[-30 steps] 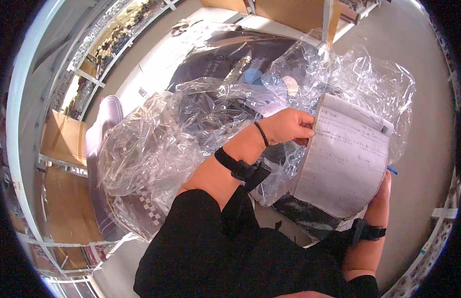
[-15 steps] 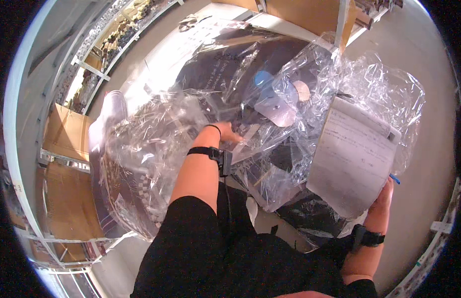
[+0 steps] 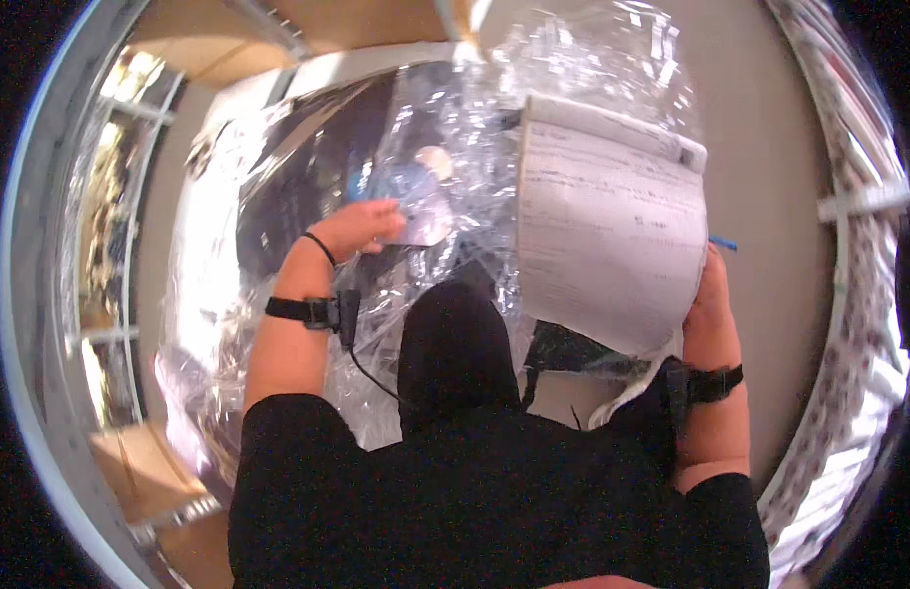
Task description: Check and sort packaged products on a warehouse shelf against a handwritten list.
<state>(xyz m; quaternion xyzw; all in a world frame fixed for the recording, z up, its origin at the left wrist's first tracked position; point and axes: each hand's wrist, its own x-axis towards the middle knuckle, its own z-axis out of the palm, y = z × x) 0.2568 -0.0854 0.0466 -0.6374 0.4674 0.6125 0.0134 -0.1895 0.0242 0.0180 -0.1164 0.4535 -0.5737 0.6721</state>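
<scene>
My right hand (image 3: 710, 290) grips the lower right edge of a large notebook (image 3: 612, 226), its pages covered in handwriting and its top sheets curled over. A blue pen (image 3: 724, 243) sticks out beside that hand; most of it is hidden behind the pages. My left hand (image 3: 368, 228) is over a heap of crinkled clear plastic film (image 3: 465, 211), beside the printed pinkish and blue shapes (image 3: 425, 218) that show through. Its fingers are half bent and slightly blurred, thumb apart, with nothing visible between them. Dark printed sheets (image 3: 317, 162) lie under the film.
Brown cardboard boxes (image 3: 366, 22) stand on shelving at the far side, with more cardboard (image 3: 146, 471) at the lower left. Racks of goods line the left. Another shelf (image 3: 862, 201) with a white frame runs along the right. Grey floor (image 3: 759, 177) lies between it and the film.
My view has shifted, so the film heap and notebook appear farther left. My left hand has come away from the film's near middle to beside the printed shapes. The right hand still holds the notebook.
</scene>
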